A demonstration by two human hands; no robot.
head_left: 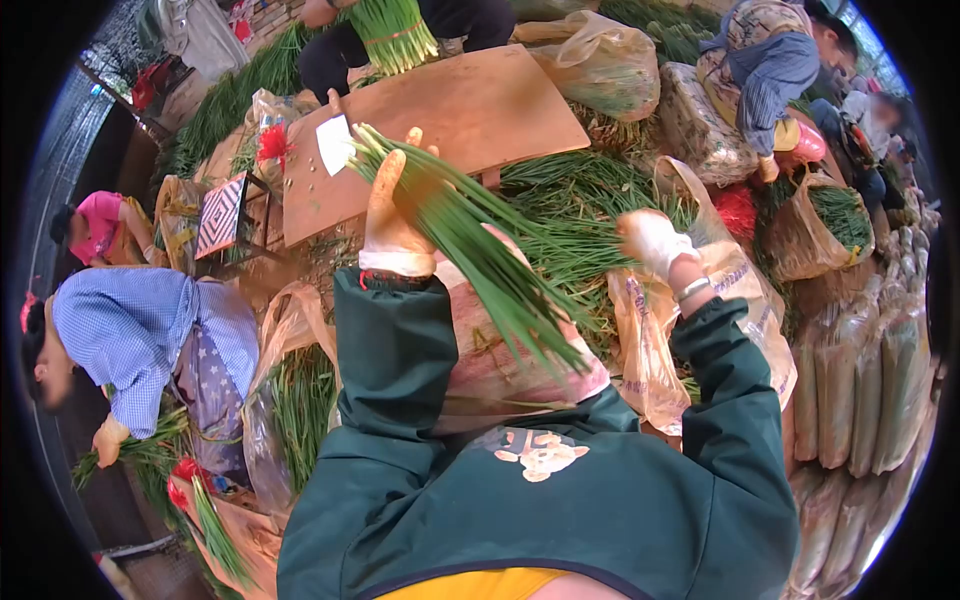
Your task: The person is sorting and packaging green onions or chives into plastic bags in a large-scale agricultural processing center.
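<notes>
My left hand [400, 215], in a pale stained glove, is wrapped round a bunch of long green stalks [480, 255]. The pale ends point to the upper left, and the leaves hang down right over my lap. My right hand [655, 240], also gloved, is closed at the edge of a heap of loose green stalks [575, 195]; what its fingers hold, if anything, is too small to make out. A cleaver [335, 145] with a broad pale blade lies on the wooden board [480, 105], just beyond my left hand.
A person across the board holds a tied bunch [392, 35]. Other people bend over at the left and upper right. Plastic bags [645, 345] of stalks stand close on both sides. Wrapped bundles [855, 380] stack at the far right; a patterned stool [222, 215] stands left.
</notes>
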